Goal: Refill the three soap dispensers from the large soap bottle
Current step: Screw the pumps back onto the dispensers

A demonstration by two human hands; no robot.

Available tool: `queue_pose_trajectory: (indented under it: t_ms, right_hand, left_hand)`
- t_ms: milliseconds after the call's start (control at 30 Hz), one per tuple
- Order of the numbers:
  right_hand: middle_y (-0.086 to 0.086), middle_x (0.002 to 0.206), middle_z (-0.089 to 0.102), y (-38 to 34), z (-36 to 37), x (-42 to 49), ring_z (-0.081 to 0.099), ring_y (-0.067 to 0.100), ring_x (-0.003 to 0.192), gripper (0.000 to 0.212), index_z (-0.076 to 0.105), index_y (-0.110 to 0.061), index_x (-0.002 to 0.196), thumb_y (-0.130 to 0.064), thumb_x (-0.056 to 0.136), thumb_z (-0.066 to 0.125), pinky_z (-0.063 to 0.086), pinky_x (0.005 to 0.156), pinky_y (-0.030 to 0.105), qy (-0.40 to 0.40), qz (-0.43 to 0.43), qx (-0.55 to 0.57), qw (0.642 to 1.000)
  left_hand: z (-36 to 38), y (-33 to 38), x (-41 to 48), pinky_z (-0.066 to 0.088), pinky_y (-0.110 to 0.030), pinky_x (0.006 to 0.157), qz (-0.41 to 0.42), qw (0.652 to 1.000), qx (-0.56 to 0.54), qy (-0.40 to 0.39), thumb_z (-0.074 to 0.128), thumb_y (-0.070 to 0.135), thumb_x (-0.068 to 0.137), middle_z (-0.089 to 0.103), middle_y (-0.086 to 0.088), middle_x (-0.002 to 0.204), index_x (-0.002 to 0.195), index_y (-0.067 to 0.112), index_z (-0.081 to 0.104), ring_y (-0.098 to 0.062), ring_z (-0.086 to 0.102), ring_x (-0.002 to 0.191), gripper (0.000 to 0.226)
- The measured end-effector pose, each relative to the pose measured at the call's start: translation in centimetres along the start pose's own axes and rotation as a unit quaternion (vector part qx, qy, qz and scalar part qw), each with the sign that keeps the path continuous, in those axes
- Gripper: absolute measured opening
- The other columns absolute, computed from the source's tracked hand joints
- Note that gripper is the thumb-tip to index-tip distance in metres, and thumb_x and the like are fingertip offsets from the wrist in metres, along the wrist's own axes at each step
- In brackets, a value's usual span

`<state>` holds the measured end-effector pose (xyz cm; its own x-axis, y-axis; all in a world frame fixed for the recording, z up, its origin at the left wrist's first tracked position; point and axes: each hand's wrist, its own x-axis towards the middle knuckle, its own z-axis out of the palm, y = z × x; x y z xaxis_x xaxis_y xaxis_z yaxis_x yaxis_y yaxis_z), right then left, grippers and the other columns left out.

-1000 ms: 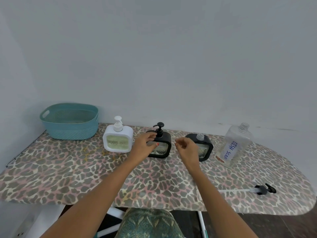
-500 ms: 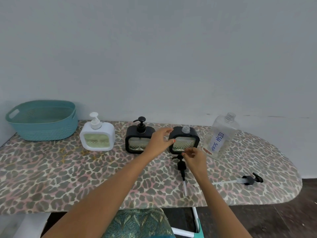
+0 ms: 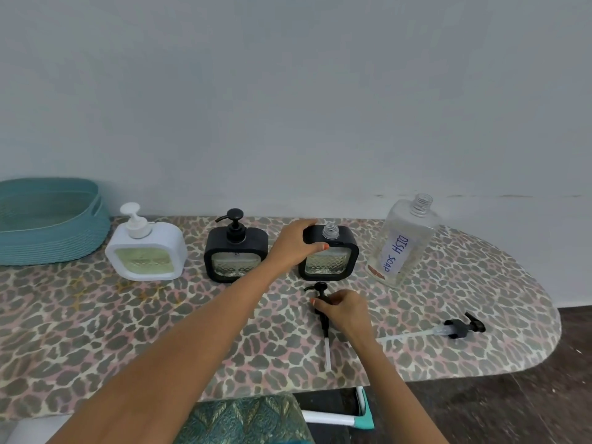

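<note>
Already uncapped, the open dispenser (image 3: 333,261) stood near the far edge of the surface (image 3: 128,331), the left hand (image 3: 296,241) curled over its top corner. Just in front, the right hand (image 3: 344,310) pinched the loose pump (image 3: 320,288), whose tube pointed toward the near edge. The large soap bottle (image 3: 405,241) stood just right of the dispenser, nearer that hand.

Left hand (image 3: 291,241) on open dispenser (image 3: 333,262)

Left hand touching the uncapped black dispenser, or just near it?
Touching. Head view: the left hand grips the uncapped black dispenser at its top corner, thumb on its front.
</note>
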<state>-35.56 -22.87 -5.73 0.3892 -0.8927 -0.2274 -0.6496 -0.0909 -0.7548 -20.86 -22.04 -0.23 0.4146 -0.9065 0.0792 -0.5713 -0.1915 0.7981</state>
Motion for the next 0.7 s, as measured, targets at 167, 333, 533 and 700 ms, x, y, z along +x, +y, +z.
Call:
queue_pose_trajectory:
  t_ms: [167, 333, 533, 700]
  right_hand:
    - [0.019, 0.088, 0.07, 0.2, -0.2, -0.1, 0.055, 0.016, 0.065, 0.035, 0.069, 0.003, 0.089, -0.029, 0.078, 0.071, 0.043, 0.057, 0.023, -0.01, 0.01, 0.029, 0.999]
    - [0.016, 0.082, 0.071, -1.0, -2.2, -0.8, 0.054, 0.012, 0.056, 0.024, 0.072, -0.001, 0.081, -0.025, 0.079, 0.071, 0.036, 0.044, 0.009, 0.0, -0.021, 0.049, 0.999]
    - [-0.002, 0.067, 0.061, -4.7, -6.9, -1.0, 0.054, 0.007, 0.06, 0.015, 0.068, -0.008, 0.08, -0.022, 0.077, 0.072, 0.038, 0.05, 0.005, 0.069, -0.084, 0.099, 0.989]
    - [0.0, 0.074, 0.062, -9.0, -9.5, 0.6, 0.057, 0.009, 0.069, 0.017, 0.069, -0.006, 0.088, -0.022, 0.081, 0.068, 0.043, 0.066, 0.013, 0.143, -0.154, 0.141, 0.967]
  left_hand:
    - [-0.4, -0.2, 0.4, 0.033, -0.019, 0.092, -0.01, 1.0, -0.016, -0.014, 0.073, 0.021, 0.076, 0.051, -0.009, 0.135, 0.132, 0.008, 0.046, -0.021, 0.047, 0.124, 0.064]
    - [-0.6, -0.4, 0.8, 0.036, -0.022, 0.096, -0.017, 0.999, -0.013, -0.026, 0.076, 0.02, 0.073, 0.053, -0.009, 0.134, 0.131, 0.007, 0.048, -0.021, 0.049, 0.123, 0.066]
    - [-0.7, -0.1, 0.9, 0.038, -0.027, 0.101, -0.01, 0.999, 0.015, -0.036, 0.077, 0.025, 0.072, 0.052, -0.01, 0.134, 0.131, 0.005, 0.047, -0.022, 0.05, 0.122, 0.069]
    - [-0.7, -0.2, 0.9, 0.038, -0.027, 0.1, -0.014, 0.999, 0.018, -0.033, 0.078, 0.025, 0.07, 0.056, -0.01, 0.129, 0.128, 0.006, 0.05, -0.023, 0.052, 0.119, 0.068]
